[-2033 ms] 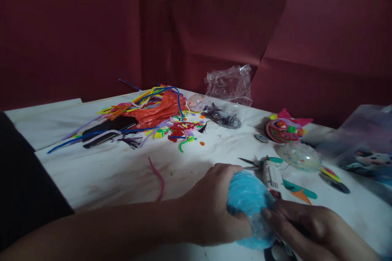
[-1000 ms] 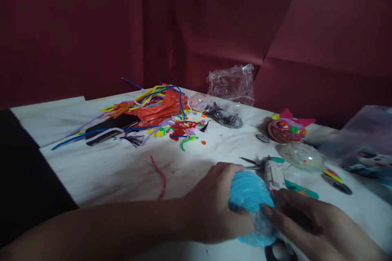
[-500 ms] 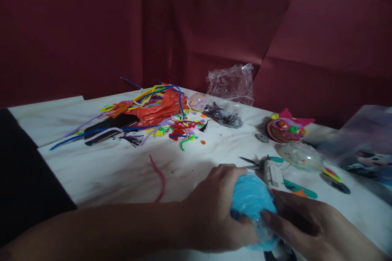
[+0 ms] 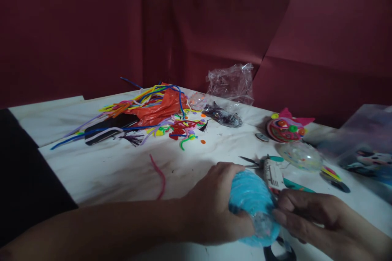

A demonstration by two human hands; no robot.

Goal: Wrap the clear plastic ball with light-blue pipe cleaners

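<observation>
Head view | left hand [image 4: 211, 208] clenched around blue fuzzy ball [image 4: 249, 195] | right hand [image 4: 318, 222] fingers pinching ball's clear end at 3 o'clock | scissors [image 4: 260, 162] at 12 o'clock

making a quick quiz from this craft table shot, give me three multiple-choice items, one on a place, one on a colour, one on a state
1. Where does the pile of pipe cleaners lie?
A. far left part of the table
B. under the blue ball
C. on the floor

2. What colour is the fuzzy ball between the hands?
A. red
B. light blue
C. green

3. How is the ball held?
A. lying untouched on the table
B. left hand gripping it, right hand with fingers at its side
C. lifted high in one hand

Answers:
1 A, the coloured strands lie heaped by the orange bag, far from the hands.
2 B, its wrapped surface shows light blue.
3 B, the left hand wraps round its left side while right fingertips press its right side, low over the table.
</observation>
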